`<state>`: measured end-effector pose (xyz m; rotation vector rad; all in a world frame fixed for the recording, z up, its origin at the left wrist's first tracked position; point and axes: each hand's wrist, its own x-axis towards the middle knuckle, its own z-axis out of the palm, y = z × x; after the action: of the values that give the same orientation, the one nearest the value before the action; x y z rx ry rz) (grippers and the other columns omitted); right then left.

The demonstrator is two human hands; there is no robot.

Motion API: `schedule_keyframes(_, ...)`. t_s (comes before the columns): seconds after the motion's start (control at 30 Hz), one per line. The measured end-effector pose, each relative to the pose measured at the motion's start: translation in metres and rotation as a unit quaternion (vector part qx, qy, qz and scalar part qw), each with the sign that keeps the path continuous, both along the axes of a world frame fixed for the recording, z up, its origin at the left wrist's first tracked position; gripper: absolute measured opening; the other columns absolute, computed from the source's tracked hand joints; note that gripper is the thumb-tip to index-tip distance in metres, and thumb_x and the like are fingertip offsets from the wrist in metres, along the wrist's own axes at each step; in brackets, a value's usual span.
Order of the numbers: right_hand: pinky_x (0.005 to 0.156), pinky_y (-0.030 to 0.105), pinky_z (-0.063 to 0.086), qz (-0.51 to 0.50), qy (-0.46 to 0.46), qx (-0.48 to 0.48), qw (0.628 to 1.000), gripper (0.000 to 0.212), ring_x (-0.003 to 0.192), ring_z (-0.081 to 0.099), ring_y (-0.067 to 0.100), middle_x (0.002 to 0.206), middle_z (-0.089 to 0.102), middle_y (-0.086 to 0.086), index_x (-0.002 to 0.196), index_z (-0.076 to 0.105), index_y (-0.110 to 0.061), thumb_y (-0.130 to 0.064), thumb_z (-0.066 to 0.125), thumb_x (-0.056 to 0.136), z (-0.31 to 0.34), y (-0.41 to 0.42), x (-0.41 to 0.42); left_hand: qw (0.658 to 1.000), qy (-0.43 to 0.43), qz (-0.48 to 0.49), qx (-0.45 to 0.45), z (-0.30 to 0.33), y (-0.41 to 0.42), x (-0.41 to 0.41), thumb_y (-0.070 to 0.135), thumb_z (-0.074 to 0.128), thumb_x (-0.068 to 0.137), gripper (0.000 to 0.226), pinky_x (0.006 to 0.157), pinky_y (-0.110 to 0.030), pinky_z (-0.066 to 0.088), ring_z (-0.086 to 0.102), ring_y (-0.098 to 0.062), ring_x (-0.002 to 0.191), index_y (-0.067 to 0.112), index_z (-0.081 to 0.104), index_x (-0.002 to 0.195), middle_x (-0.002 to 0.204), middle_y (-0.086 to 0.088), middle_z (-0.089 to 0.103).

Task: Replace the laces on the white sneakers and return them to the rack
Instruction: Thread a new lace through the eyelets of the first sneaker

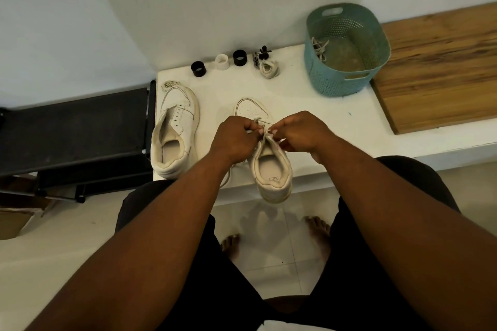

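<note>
Both hands pinch the white lace (265, 134) over the right sneaker (269, 158), left hand (233, 137) and right hand (301, 133) fingers curled; the unlaced sneaker (176, 131) lies left of it, on the white ledge (309, 113).

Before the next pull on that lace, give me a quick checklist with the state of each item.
1. Both hands on the lace: ok; left hand and right hand pinch it.
2. Right sneaker steady on the bench: ok, though its heel overhangs the edge.
3. Lace through every eyelet: cannot tell, hands cover them.
4. Left sneaker laced: not ok, eyelets bare.
5. Spare lace within reach: ok, coiled on the bench.
6. Old laces in the basket: ok.
</note>
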<state>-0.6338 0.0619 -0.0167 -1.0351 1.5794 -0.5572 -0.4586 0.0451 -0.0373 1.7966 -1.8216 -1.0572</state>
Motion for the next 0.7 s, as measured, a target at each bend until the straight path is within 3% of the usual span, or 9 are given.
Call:
schedule_keyframes(0.1, 0.079, 0.04, 0.063, -0.024, 0.064, -0.061, 0.996, 0.007, 0.073, 0.071, 0.017, 0.075, 0.074, -0.002, 0.079, 0.079, -0.02, -0.015, 0.078, 0.085, -0.009, 0.003, 0.01, 1.0, 0.012, 0.007, -0.008, 0.0, 0.003, 0.001, 0.024, 0.075, 0.092, 0.009, 0.087, -0.024, 0.049, 0.068, -0.006, 0.098, 0.02, 0.082, 0.096, 0.098, 0.005, 0.078)
schedule_keyframes(0.23, 0.079, 0.035, 0.055, -0.05, 0.084, -0.085, 0.992, 0.013, 0.086, 0.067, 0.018, 0.085, 0.071, -0.005, 0.082, 0.072, -0.02, -0.013, 0.063, 0.089, -0.009, 0.002, 0.019, 0.997, 0.074, -0.007, -0.025, 0.002, 0.006, 0.011, 0.024, 0.082, 0.085, 0.011, 0.082, -0.021, 0.05, 0.065, 0.004, 0.084, 0.026, 0.079, 0.096, 0.089, 0.015, 0.074)
schedule_keyframes(0.27, 0.081, 0.036, 0.054, -0.069, 0.078, -0.092, 0.99, 0.015, 0.09, 0.067, 0.019, 0.089, 0.07, -0.004, 0.083, 0.069, -0.021, -0.013, 0.059, 0.09, -0.006, 0.001, 0.019, 0.995, 0.091, -0.022, -0.031, 0.004, 0.006, 0.016, 0.025, 0.085, 0.082, 0.021, 0.083, -0.018, 0.048, 0.063, 0.005, 0.085, 0.027, 0.076, 0.102, 0.093, 0.015, 0.072)
schedule_keyframes(0.33, 0.086, 0.043, 0.055, -0.147, 0.036, -0.095, 0.984, 0.016, 0.095, 0.068, 0.022, 0.095, 0.069, -0.001, 0.083, 0.064, -0.026, -0.018, 0.053, 0.091, -0.002, -0.003, 0.017, 0.993, 0.089, -0.078, -0.028, 0.01, 0.006, 0.024, 0.029, 0.09, 0.076, 0.056, 0.092, -0.011, 0.042, 0.058, 0.004, 0.105, 0.027, 0.067, 0.127, 0.116, 0.014, 0.065)
schedule_keyframes(0.43, 0.082, 0.048, 0.056, -0.256, -0.02, -0.1, 0.961, 0.012, 0.096, 0.069, 0.029, 0.092, 0.069, 0.002, 0.08, 0.062, -0.027, -0.023, 0.052, 0.085, 0.003, -0.009, 0.003, 0.987, 0.031, -0.156, 0.002, 0.016, 0.006, 0.029, 0.034, 0.097, 0.064, 0.11, 0.115, -0.025, 0.034, 0.044, -0.011, 0.138, 0.028, 0.037, 0.155, 0.15, 0.004, 0.048)
schedule_keyframes(0.5, 0.076, 0.043, 0.053, -0.317, -0.036, -0.109, 0.942, 0.023, 0.09, 0.068, 0.03, 0.097, 0.069, 0.01, 0.093, 0.069, -0.023, -0.024, 0.051, 0.079, 0.015, -0.012, -0.01, 0.987, 0.036, -0.151, 0.032, 0.017, 0.007, 0.031, 0.027, 0.097, 0.064, 0.121, 0.114, -0.021, 0.032, 0.037, -0.013, 0.145, 0.032, 0.024, 0.16, 0.159, 0.001, 0.039)
schedule_keyframes(0.57, 0.067, 0.035, 0.05, -0.358, -0.022, -0.088, 0.929, 0.037, 0.089, 0.065, 0.035, 0.115, 0.065, 0.027, 0.118, 0.066, -0.001, -0.015, 0.051, 0.088, 0.016, -0.015, -0.028, 0.988, 0.055, -0.137, 0.039, 0.015, 0.005, 0.033, 0.017, 0.096, 0.066, 0.123, 0.1, -0.004, 0.03, 0.035, -0.01, 0.146, 0.038, 0.019, 0.16, 0.159, -0.001, 0.038)
schedule_keyframes(0.63, 0.08, 0.04, 0.054, -0.35, 0.042, -0.05, 0.935, 0.039, 0.113, 0.062, 0.04, 0.131, 0.061, 0.026, 0.13, 0.059, 0.004, -0.009, 0.05, 0.095, 0.01, -0.015, -0.042, 0.99, 0.06, -0.124, 0.032, 0.012, 0.003, 0.036, 0.013, 0.094, 0.067, 0.124, 0.096, -0.006, 0.03, 0.037, -0.011, 0.145, 0.042, 0.018, 0.16, 0.157, -0.002, 0.042)
schedule_keyframes(0.7, 0.105, 0.042, 0.046, -0.263, 0.121, -0.078, 0.954, 0.046, 0.13, 0.054, 0.033, 0.142, 0.055, 0.016, 0.141, 0.055, -0.01, -0.017, 0.055, 0.096, 0.004, -0.012, -0.038, 0.99, 0.069, -0.117, 0.034, 0.01, 0.003, 0.038, 0.013, 0.093, 0.068, 0.123, 0.1, -0.014, 0.033, 0.04, -0.009, 0.14, 0.044, 0.018, 0.16, 0.155, -0.001, 0.044)
